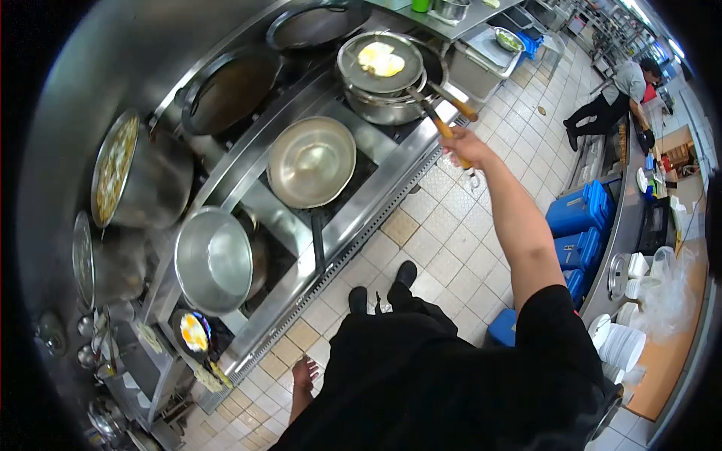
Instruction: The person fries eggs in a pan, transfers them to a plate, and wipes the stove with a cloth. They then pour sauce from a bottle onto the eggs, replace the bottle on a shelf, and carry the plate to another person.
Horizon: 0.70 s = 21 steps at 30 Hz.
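My right hand (460,147) is wrapped round the long wooden handle of a round mesh strainer (398,84). Pale yellow and white egg (381,59) lies on the mesh. The strainer is over a steel pot (383,113) at the far end of the stove. A second wooden handle (455,103) juts out beside the one I hold. My left hand (304,373) hangs low by my side, fingers loosely apart, holding nothing. Nearest to it on the stove, a small black frying pan (180,323) holds eggs with orange yolks (194,333), a blue flame beside it.
On the stove stand a wide frying pan (311,162), a deep steel bowl (214,259), a large stockpot (150,177) and dark woks (233,90). Blue bins (579,210) and stacked white plates (623,347) are to the right. Another person (628,94) bends at the far counter.
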Available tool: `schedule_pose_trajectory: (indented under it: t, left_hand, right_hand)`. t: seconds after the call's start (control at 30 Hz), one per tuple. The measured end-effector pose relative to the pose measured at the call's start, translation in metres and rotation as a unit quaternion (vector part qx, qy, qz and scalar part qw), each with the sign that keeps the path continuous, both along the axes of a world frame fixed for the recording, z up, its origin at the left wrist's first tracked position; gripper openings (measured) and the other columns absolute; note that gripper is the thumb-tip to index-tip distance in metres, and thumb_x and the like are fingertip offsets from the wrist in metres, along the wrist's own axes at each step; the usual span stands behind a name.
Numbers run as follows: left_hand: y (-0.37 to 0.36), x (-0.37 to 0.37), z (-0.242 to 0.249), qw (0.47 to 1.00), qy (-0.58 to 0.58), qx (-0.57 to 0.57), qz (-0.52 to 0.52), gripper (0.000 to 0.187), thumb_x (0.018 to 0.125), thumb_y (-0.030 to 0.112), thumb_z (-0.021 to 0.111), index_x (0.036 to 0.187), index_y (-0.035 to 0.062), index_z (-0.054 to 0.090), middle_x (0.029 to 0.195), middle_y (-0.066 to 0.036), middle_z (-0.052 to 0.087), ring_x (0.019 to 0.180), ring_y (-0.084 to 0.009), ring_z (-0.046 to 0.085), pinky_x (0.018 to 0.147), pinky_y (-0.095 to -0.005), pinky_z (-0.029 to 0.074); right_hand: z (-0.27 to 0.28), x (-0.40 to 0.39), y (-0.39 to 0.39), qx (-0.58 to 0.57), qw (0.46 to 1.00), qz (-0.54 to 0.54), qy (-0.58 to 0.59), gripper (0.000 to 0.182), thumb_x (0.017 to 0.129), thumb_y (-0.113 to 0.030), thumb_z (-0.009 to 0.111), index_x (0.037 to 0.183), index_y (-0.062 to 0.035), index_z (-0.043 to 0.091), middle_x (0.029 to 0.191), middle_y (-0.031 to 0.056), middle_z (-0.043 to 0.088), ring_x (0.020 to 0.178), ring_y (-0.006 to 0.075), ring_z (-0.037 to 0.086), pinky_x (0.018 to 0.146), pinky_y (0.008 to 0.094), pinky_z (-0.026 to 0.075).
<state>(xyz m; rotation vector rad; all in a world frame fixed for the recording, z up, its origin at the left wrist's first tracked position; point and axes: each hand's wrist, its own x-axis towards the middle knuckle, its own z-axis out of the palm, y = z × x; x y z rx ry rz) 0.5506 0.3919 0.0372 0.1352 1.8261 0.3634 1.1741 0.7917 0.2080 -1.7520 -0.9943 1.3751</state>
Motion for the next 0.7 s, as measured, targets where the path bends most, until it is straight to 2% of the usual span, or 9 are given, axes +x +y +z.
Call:
schedule_pose_trajectory:
  t: [0.03, 0.1, 0.17, 0.2, 0.23, 0.37, 0.5, 0.53, 0.7]
  left_hand:
    - [0.006, 0.012, 0.006, 1.0, -0.002, 0.017, -0.024, 0.043, 0.088, 0.043, 0.05, 0.109, 0.0056, 0.051, 0.095, -0.011, 0.059, 0.078, -0.0209, 0.057, 0.064, -0.035, 0.045]
    - [0.015, 0.032, 0.006, 1.0, -0.004, 0.014, 0.002, 0.038, 0.088, 0.04, 0.05, 0.105, 0.0055, 0.052, 0.094, -0.011, 0.059, 0.078, -0.02, 0.057, 0.065, -0.0336, 0.046]
    - [0.024, 0.042, -0.003, 0.999, -0.01, 0.029, -0.02, 0.04, 0.089, 0.038, 0.049, 0.11, 0.0039, 0.05, 0.095, -0.012, 0.06, 0.079, -0.0214, 0.058, 0.066, -0.0346, 0.047]
    - [0.006, 0.001, -0.086, 0.997, -0.049, 0.045, -0.049, 0.041, 0.089, 0.039, 0.049, 0.108, 0.0026, 0.052, 0.095, -0.013, 0.06, 0.08, -0.0217, 0.058, 0.067, -0.0334, 0.047]
    - [0.0, -0.017, -0.137, 0.991, -0.088, 0.063, -0.077, 0.042, 0.089, 0.039, 0.048, 0.107, 0.0013, 0.054, 0.094, -0.014, 0.061, 0.081, -0.0221, 0.058, 0.067, -0.0321, 0.047]
    - [0.102, 0.028, -0.111, 0.943, -0.044, 0.072, -0.323, 0.042, 0.089, 0.039, 0.049, 0.105, 0.0008, 0.055, 0.093, -0.014, 0.061, 0.08, -0.0217, 0.058, 0.066, -0.0315, 0.046]
    - [0.172, 0.057, -0.099, 0.851, -0.036, 0.093, -0.516, 0.042, 0.089, 0.039, 0.049, 0.104, 0.0004, 0.056, 0.092, -0.014, 0.061, 0.079, -0.0214, 0.058, 0.065, -0.0309, 0.046]
    - [0.186, 0.065, -0.098, 0.822, -0.036, 0.1, -0.56, 0.042, 0.089, 0.039, 0.049, 0.103, 0.0003, 0.056, 0.091, -0.014, 0.061, 0.078, -0.0213, 0.058, 0.065, -0.0307, 0.046]
    - [0.225, 0.107, -0.101, 0.641, -0.058, 0.143, -0.752, 0.042, 0.089, 0.039, 0.05, 0.102, -0.0002, 0.058, 0.09, -0.014, 0.061, 0.077, -0.0208, 0.058, 0.064, -0.0299, 0.046]
  right_hand:
    - [0.001, -0.003, 0.001, -0.011, 0.998, 0.01, 0.063, 0.031, 0.082, -0.019, 0.065, 0.105, -0.0044, 0.05, 0.069, 0.001, 0.051, 0.05, 0.0068, 0.048, 0.038, 0.0195, 0.036]
    - [0.013, -0.02, -0.005, 0.038, 0.999, -0.007, 0.038, 0.022, 0.084, -0.017, 0.061, 0.099, -0.0057, 0.049, 0.063, -0.003, 0.046, 0.043, 0.0047, 0.042, 0.036, 0.0202, 0.033]
    - [0.032, -0.046, -0.016, 0.061, 0.997, -0.023, 0.032, 0.022, 0.085, -0.018, 0.059, 0.101, -0.0058, 0.051, 0.063, -0.0017, 0.047, 0.046, 0.0065, 0.044, 0.038, 0.0208, 0.036]
    - [0.023, -0.052, -0.02, 0.122, 0.991, -0.034, 0.051, 0.022, 0.086, -0.02, 0.059, 0.101, -0.0059, 0.052, 0.065, -0.001, 0.049, 0.048, 0.0069, 0.045, 0.04, 0.022, 0.038]
    - [0.037, -0.059, -0.034, 0.161, 0.985, -0.041, 0.046, 0.025, 0.085, -0.021, 0.059, 0.103, -0.0057, 0.051, 0.067, -0.0002, 0.05, 0.051, 0.0077, 0.048, 0.041, 0.0233, 0.04]
    - [0.094, -0.065, -0.117, 0.155, 0.972, -0.068, 0.163, 0.023, 0.086, -0.018, 0.059, 0.1, -0.0058, 0.046, 0.063, 0.0011, 0.049, 0.045, 0.0082, 0.045, 0.037, 0.0238, 0.037]
    - [0.114, -0.069, -0.239, 0.19, 0.956, -0.16, 0.156, 0.023, 0.089, -0.015, 0.056, 0.104, -0.0044, 0.043, 0.054, -0.0005, 0.043, 0.039, 0.0064, 0.04, 0.036, 0.0225, 0.032]
    - [0.103, -0.073, -0.272, 0.194, 0.947, -0.186, 0.179, 0.024, 0.087, -0.015, 0.057, 0.103, -0.0051, 0.041, 0.06, 0.0012, 0.046, 0.04, 0.008, 0.041, 0.035, 0.0239, 0.032]
    - [0.074, -0.158, -0.428, 0.167, 0.878, -0.433, 0.121, 0.025, 0.089, -0.015, 0.056, 0.104, -0.0085, 0.037, 0.059, 0.0003, 0.043, 0.039, 0.0078, 0.039, 0.034, 0.0236, 0.031]
